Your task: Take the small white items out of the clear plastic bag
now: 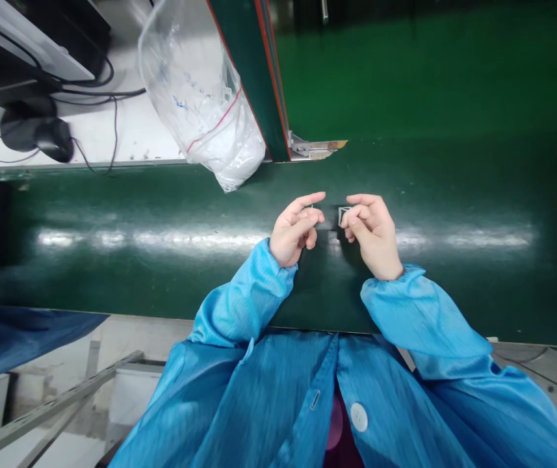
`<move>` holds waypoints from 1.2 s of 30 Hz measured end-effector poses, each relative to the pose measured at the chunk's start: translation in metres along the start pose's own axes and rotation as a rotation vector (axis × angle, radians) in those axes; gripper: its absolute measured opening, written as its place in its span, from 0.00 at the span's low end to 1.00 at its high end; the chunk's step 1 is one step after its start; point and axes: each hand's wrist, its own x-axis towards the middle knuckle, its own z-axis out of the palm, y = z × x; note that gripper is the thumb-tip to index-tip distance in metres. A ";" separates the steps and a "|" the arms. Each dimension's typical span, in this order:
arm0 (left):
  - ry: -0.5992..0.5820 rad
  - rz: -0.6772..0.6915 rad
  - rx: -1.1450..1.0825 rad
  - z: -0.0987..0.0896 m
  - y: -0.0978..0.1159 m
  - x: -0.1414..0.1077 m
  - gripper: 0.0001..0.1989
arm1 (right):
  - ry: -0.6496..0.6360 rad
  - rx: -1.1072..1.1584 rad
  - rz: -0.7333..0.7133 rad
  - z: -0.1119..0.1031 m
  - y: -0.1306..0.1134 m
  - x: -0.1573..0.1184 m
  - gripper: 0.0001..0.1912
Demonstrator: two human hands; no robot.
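Note:
Above the dark green work surface (161, 279), my two bare hands face each other with a small gap between them. My left hand (299, 229) has its index finger stretched out; thumb and another finger are pinched together, and a thin light edge shows behind them. My right hand (374, 235) pinches a small grey-white angular frame (341, 215) between thumb and fingers, its index finger raised. The small frame is partly hidden by the fingers. What the left fingers hold is too small to name.
A clear plastic bag (210, 104) of small whitish pieces leans by a green upright panel (259, 71) with orange edges. A metal bracket (310, 148) sits at its foot. A black mouse (54, 139) and cables lie at the upper left.

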 end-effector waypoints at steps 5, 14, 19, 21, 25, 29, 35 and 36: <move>0.050 0.009 0.161 0.003 -0.005 -0.001 0.22 | -0.207 0.256 0.127 -0.003 -0.016 -0.001 0.19; -0.095 0.010 0.085 0.009 -0.008 -0.005 0.26 | -0.118 0.154 0.101 0.000 0.002 0.001 0.21; -0.128 0.010 0.003 0.010 -0.007 -0.005 0.26 | -0.174 0.163 0.094 0.001 0.010 0.000 0.19; -0.145 -0.007 -0.038 0.009 -0.005 -0.005 0.27 | -0.177 0.140 0.087 0.002 0.011 -0.001 0.20; -0.168 -0.054 -0.079 0.008 -0.002 -0.004 0.32 | -0.135 0.089 0.083 0.003 0.012 -0.001 0.21; -0.158 -0.040 -0.039 0.007 -0.003 -0.003 0.32 | -0.094 0.079 0.081 0.004 0.011 0.001 0.19; -0.174 -0.032 0.023 0.006 -0.004 -0.005 0.30 | -0.061 0.014 0.095 0.002 0.009 0.001 0.11; -0.175 -0.025 0.020 0.006 -0.004 -0.006 0.28 | -0.054 0.009 0.096 0.002 0.008 0.001 0.11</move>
